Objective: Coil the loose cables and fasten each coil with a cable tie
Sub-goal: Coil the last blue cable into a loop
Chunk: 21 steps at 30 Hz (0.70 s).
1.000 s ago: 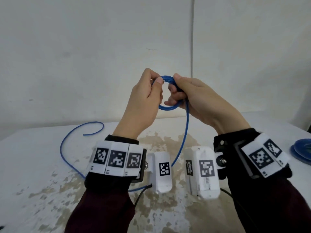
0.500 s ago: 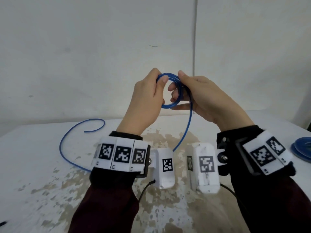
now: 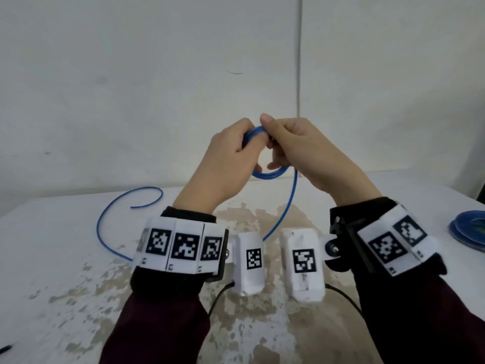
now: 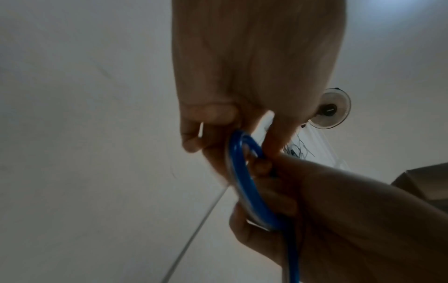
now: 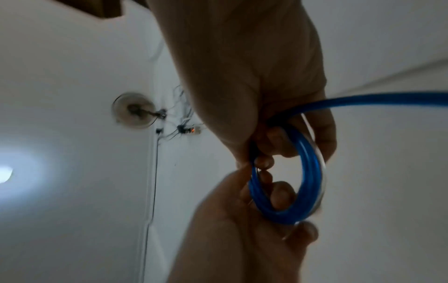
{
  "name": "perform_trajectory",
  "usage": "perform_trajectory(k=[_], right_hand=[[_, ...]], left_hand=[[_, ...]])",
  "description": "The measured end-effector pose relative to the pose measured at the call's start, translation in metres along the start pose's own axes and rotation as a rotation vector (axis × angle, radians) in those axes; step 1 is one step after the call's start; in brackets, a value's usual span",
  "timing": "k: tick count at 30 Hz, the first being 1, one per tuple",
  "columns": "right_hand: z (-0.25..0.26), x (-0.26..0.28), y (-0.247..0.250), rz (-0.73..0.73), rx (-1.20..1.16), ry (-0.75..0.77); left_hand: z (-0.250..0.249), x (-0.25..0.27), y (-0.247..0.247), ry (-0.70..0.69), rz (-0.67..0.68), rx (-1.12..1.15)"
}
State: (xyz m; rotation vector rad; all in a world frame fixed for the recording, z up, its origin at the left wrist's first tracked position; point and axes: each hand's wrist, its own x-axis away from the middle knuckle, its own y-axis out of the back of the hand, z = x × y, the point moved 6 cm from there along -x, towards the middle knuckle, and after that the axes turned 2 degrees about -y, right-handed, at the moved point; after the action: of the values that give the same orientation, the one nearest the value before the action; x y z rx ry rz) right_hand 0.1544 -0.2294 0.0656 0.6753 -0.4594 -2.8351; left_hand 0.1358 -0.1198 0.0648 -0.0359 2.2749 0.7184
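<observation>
A thin blue cable is wound into a small coil (image 3: pixel 270 175) held up above the table between both hands. My left hand (image 3: pixel 236 153) grips the coil's left side, fingers curled round its strands (image 4: pixel 244 172). My right hand (image 3: pixel 294 145) pinches the top of the coil with thumb and fingers; the coil (image 5: pixel 303 181) shows as several loops in the right wrist view. The loose tail (image 3: pixel 284 206) hangs from the coil down to the table, passes behind my left wrist and ends in a curl (image 3: pixel 136 198) at the left. No cable tie is visible.
A white table (image 3: pixel 65 271) with worn brown patches lies under my hands, against a plain white wall. Another blue coil (image 3: pixel 469 229) lies at the table's right edge. A small dark object (image 3: pixel 5 348) sits at the near left edge.
My right hand has moved up and over to the top of the coil, closing against my left hand. The tail's curl on the table has slid a little toward my hands.
</observation>
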Motion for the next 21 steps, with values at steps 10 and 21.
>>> perform_trajectory(k=[10,21], right_hand=[[-0.004,-0.003,0.0,0.058,-0.162,-0.025],[-0.003,-0.002,0.002,0.022,-0.023,0.021]], left_hand=[[0.006,0.0,0.003,-0.043,-0.08,-0.146],[0.002,0.003,-0.001,-0.05,-0.02,-0.034]])
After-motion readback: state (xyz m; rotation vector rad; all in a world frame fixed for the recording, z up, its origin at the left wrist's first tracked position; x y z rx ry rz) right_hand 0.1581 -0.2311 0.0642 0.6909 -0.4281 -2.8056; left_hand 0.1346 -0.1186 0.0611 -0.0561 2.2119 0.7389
